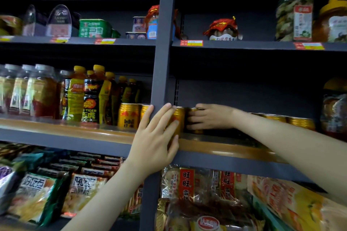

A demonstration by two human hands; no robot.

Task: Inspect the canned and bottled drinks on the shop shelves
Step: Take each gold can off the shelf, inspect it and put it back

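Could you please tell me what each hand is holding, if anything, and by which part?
Right hand grips a gold can round its side; left hand rests flat on the neighbouring can.

place: shop | evidence: price tags point(191, 42) on dark shelves point(244, 45); stocked drinks, jars, snack packs

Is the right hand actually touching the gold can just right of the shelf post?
Touching. The head view shows the right hand with its fingers curled round the gold can beside the shelf post, with no gap between them.
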